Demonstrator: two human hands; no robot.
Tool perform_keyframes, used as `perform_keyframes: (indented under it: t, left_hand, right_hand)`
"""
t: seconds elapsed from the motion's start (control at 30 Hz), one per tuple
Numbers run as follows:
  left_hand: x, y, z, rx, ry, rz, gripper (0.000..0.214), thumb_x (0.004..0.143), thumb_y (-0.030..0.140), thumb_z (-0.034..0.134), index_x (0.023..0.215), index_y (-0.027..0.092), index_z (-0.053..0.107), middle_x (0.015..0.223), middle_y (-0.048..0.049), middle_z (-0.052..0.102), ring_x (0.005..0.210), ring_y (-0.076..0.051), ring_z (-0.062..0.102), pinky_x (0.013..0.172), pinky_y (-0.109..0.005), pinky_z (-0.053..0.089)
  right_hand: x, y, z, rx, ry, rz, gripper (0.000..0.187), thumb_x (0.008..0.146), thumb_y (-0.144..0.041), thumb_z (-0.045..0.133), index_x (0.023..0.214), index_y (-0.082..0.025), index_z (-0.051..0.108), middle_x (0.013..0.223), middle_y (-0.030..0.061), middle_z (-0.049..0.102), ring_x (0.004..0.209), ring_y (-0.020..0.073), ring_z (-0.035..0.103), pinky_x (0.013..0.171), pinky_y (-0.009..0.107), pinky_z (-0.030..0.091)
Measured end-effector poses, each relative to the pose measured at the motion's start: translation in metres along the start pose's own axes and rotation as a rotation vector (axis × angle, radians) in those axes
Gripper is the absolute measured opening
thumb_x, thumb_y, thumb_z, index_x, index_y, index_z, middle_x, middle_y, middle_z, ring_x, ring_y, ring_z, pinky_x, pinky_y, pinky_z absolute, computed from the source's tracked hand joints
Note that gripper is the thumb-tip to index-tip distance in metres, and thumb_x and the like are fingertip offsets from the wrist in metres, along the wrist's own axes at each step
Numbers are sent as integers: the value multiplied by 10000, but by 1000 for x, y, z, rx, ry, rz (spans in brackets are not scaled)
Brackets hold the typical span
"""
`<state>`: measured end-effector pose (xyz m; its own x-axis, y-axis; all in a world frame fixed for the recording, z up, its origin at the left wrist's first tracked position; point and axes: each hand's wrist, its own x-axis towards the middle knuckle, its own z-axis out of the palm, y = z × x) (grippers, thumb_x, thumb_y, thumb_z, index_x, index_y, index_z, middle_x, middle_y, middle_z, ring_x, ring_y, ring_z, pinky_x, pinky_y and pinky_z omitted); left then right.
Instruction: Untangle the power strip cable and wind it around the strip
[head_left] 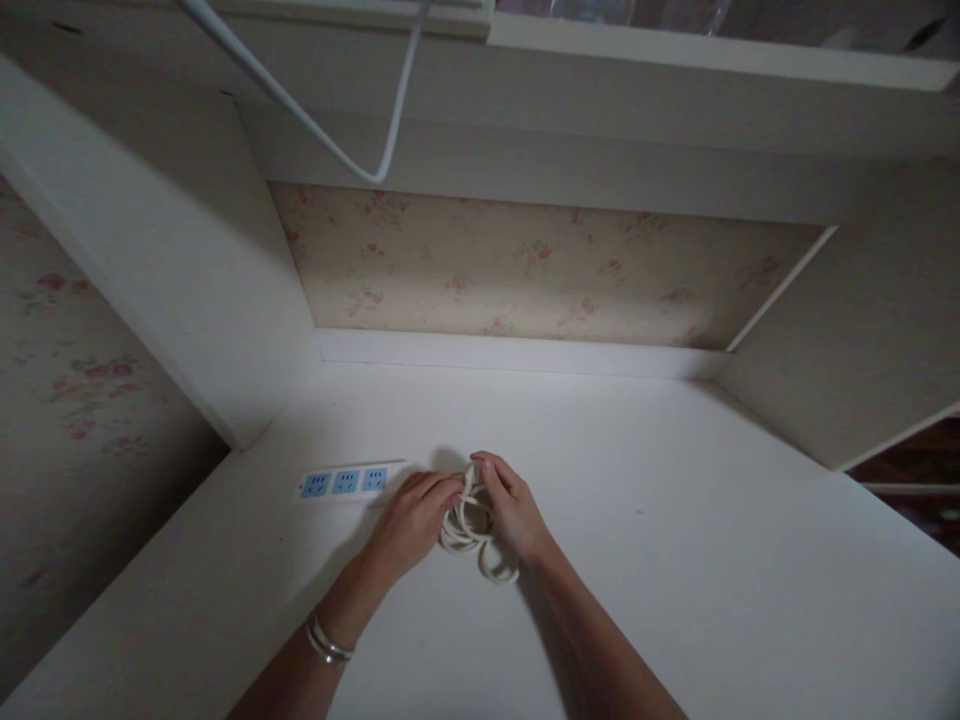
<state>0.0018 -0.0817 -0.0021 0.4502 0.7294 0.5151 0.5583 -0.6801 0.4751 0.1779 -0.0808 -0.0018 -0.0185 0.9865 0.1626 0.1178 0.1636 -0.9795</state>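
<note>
A white power strip [345,482] with blue sockets lies on the desk, left of my hands. Its white cord [459,535] is gathered in several loops between my hands. My left hand [416,515], with a silver bracelet on the wrist, has its fingers closed on the cord's upper left side. On the other side, my right hand [511,505] pinches the top of the coil with thumb and fingers. One loop hangs out below, beside the right palm. The fingertips partly hide the cord where they meet.
The white desk [630,590] has side panels at left and right and a low ledge [525,353] at the back. Flowered wallpaper [540,260] shows behind. Overhead are a shelf [675,50] and a bent white bar [379,165].
</note>
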Motion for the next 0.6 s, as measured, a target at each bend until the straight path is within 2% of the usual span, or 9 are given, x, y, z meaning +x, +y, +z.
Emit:
perform_keyframes:
  t: [0.13, 0.27, 0.37, 0.47, 0.53, 0.6]
  left_hand:
    - [-1, 5, 6, 0, 36, -8, 370, 893, 96, 436, 1201, 247, 573, 1041, -69, 641, 974, -202, 581, 894, -362, 486]
    - [-2, 4, 11, -11, 64, -8, 507, 864, 25, 397, 1302, 255, 514, 1063, -82, 591, 1013, -196, 558, 904, -346, 496]
    - [0, 2, 11, -3, 102, -23, 416, 882, 61, 422, 1213, 256, 581, 1034, -77, 593, 984, -195, 565, 885, -348, 503]
    - [1, 2, 9, 8, 120, -54, 291, 903, 118, 441, 1080, 244, 635, 1047, -75, 622, 1010, -207, 573, 923, -380, 480]
    - [2, 1, 10, -32, 109, -66, 271, 915, 135, 427, 1064, 241, 628, 1079, -70, 646, 1042, -205, 583, 945, -376, 468]
    - [2, -1, 13, -87, 88, -96, 269, 925, 150, 414, 1081, 244, 611, 1082, -60, 669, 1028, -191, 604, 924, -349, 478]
  right_hand:
    - [2, -1, -1, -56, 40, 9, 394, 904, -521, 444, 875, -206, 679, 865, 28, 656, 830, 180, 582, 770, 291, 446]
    - [2, 0, 1, -93, -45, 13, 412, 901, -520, 458, 755, -192, 661, 739, 6, 620, 713, 156, 545, 669, 263, 425]
    - [0, -3, 1, -91, -118, -2, 460, 922, -532, 409, 773, -185, 673, 739, 7, 606, 714, 153, 533, 665, 264, 420]
    - [-1, -6, 1, -111, -170, -76, 486, 952, -504, 363, 771, -194, 692, 917, 40, 602, 859, 164, 550, 795, 289, 429]
    - [-3, -6, 1, -146, -149, -132, 491, 959, -484, 361, 741, -199, 697, 1016, 59, 564, 925, 170, 540, 862, 305, 418]
    - [-6, -7, 1, -219, -76, -189, 436, 957, -455, 385, 781, -212, 702, 1020, 66, 544, 945, 180, 528, 880, 323, 412]
